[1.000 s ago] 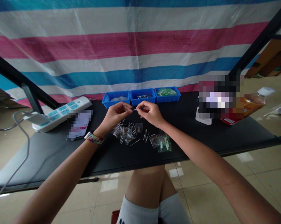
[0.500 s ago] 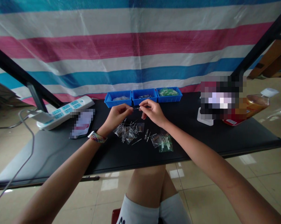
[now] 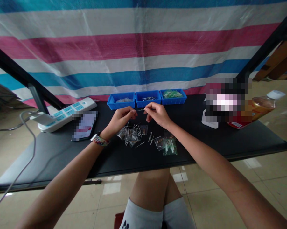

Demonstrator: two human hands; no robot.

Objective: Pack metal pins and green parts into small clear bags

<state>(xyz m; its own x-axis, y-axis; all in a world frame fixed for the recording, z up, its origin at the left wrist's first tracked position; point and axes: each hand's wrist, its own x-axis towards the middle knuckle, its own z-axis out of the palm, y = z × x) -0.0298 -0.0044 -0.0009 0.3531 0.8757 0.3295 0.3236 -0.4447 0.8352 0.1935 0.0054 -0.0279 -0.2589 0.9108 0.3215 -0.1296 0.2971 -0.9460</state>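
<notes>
My left hand and my right hand are raised over the black table, fingertips pinched together on a thin metal pin held between them. Below the hands lies a heap of small clear bags with pins and several loose pins. A small bag with green and white parts lies to the right of the heap. A coloured band sits on my left wrist.
Three blue bins stand in a row at the table's back edge. A white power strip and a phone lie at left, a bottle of amber liquid at right. A striped tarp hangs behind.
Both hands keep pinching the pin and have barely shifted; the view has drifted slightly.
</notes>
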